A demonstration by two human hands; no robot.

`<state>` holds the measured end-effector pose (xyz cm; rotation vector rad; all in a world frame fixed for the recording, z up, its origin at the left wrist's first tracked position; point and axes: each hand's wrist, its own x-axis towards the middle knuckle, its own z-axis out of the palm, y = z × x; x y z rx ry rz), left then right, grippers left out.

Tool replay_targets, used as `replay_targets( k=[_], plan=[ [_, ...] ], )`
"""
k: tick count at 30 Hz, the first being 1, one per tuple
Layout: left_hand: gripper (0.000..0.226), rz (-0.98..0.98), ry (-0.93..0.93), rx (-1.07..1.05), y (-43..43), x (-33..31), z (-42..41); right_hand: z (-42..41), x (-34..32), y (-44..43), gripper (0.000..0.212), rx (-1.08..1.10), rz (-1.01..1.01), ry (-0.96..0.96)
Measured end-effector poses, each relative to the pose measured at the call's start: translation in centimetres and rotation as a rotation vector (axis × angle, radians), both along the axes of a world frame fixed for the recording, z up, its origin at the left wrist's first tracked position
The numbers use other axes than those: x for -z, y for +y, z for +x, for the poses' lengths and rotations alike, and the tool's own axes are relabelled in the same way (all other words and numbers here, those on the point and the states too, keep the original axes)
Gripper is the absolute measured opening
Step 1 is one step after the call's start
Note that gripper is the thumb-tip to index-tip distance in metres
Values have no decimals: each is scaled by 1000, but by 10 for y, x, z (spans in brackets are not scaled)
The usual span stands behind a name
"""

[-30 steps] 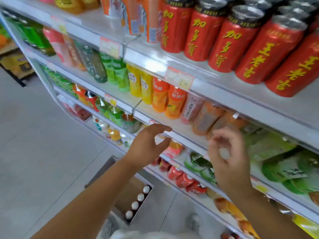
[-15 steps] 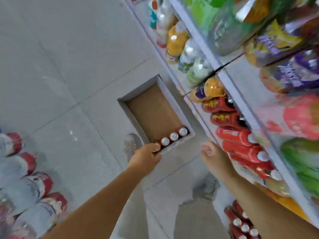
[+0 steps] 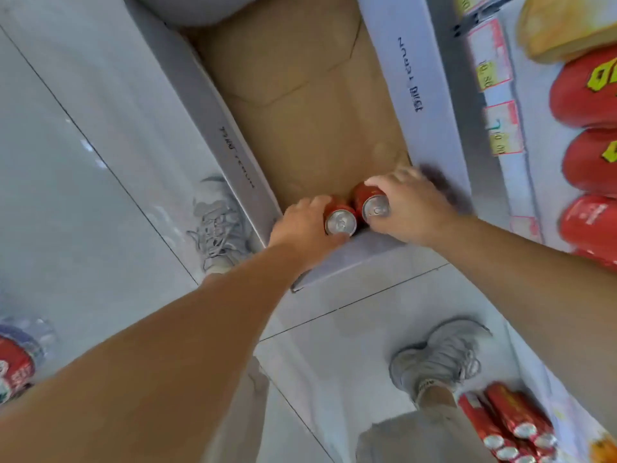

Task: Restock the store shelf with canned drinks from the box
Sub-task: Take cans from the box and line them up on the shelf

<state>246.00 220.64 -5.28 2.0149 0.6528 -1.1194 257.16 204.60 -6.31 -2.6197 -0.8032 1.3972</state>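
A low cardboard box with white walls and a bare brown bottom lies on the floor. Two red cans with silver tops stand at its near end. My left hand is wrapped around the left can. My right hand grips the right can. The two cans touch each other. My fingers hide the cans' sides.
The store shelf's bottom edge with price tags runs along the right, red packs on it. More red cans lie at the lower right. My shoes stand on the grey tiled floor. Bottles show at the lower left.
My view dropped from the shelves to the floor box. Both hands went down into the box and closed on the two cans at its near end.
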Motion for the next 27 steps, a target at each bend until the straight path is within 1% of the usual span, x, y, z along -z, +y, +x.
replay_targets(
  k=[2, 3, 5, 7, 10, 12, 14, 17, 18, 22, 25, 27],
  plan=[
    [77, 2, 3, 30, -14, 23, -4, -10, 21, -9, 83, -151, -67, -37],
    [81, 15, 19, 63, -20, 32, -6, -13, 28, -12, 90, -192, -97, -59],
    [87, 41, 48, 116, -29, 46, -6, -17, 39, -12, 96, -204, -132, -90],
    [88, 75, 60, 142, -32, 54, -3, -17, 45, -8, 93, -208, -162, -117],
    [80, 94, 33, 142, -30, 51, 4, -16, 45, -5, 81, -194, -156, -141],
    [78, 94, -5, 58, -26, 37, 8, -15, 33, -4, 81, -149, -108, -142],
    [78, 85, -48, -53, -16, 10, 13, -14, 6, -5, 82, -17, -19, -143],
    [73, 60, -121, -164, 5, -51, 24, -7, -65, -6, 81, 431, 161, -80],
    [71, 49, -153, -173, 13, -76, 29, -4, -93, -6, 81, 531, 189, -79],
    [66, 20, -306, -125, 42, -204, 54, 9, -223, 0, 75, 720, 289, -215],
    [62, 1, -416, -61, 58, -324, 78, 17, -339, 3, 72, 840, 379, -238],
    [60, -39, -510, -50, 64, -410, 92, 18, -425, 3, 68, 884, 476, -276]
  ],
)
